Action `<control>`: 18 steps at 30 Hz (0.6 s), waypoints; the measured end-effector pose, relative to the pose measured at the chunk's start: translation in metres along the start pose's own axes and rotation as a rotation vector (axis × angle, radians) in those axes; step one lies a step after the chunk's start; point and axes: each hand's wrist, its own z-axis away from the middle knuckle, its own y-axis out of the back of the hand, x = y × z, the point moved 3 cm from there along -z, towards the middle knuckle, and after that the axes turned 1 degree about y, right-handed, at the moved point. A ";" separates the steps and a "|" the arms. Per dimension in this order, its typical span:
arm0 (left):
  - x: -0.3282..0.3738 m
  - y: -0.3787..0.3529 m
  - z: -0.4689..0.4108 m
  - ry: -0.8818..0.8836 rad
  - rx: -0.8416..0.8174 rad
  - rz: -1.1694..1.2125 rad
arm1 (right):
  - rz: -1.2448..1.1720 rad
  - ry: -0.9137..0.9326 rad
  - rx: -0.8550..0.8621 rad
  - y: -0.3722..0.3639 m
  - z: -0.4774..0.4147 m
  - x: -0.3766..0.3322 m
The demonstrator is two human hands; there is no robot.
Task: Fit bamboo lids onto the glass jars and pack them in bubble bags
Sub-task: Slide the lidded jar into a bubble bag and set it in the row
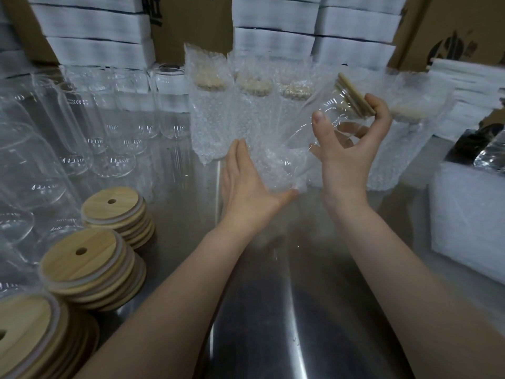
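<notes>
My right hand [351,149] grips a glass jar [325,116] tilted on its side, its bamboo lid [354,95] pointing up and right. The jar's base end sits inside the mouth of a bubble bag [276,168]. My left hand [246,181] holds that bag from the left and below, fingers mostly straight, thumb under the bag's edge. Both hands hover above the steel table [273,283]. Three stacks of bamboo lids [90,258] with straw holes stand at the lower left. Empty glass jars [114,116] fill the left side.
Several packed jars in bubble bags [210,110] stand in a row behind my hands. White foam boxes [93,36] and cardboard cartons [451,28] are stacked at the back. A pile of flat bubble bags [470,222] lies at the right edge.
</notes>
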 end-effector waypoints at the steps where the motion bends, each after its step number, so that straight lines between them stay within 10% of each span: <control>1: -0.004 -0.001 -0.002 0.018 -0.013 -0.059 | -0.002 -0.001 -0.002 0.000 0.000 0.000; 18: -0.002 0.002 -0.001 -0.160 0.166 0.177 | -0.003 0.160 -0.166 -0.011 0.015 -0.018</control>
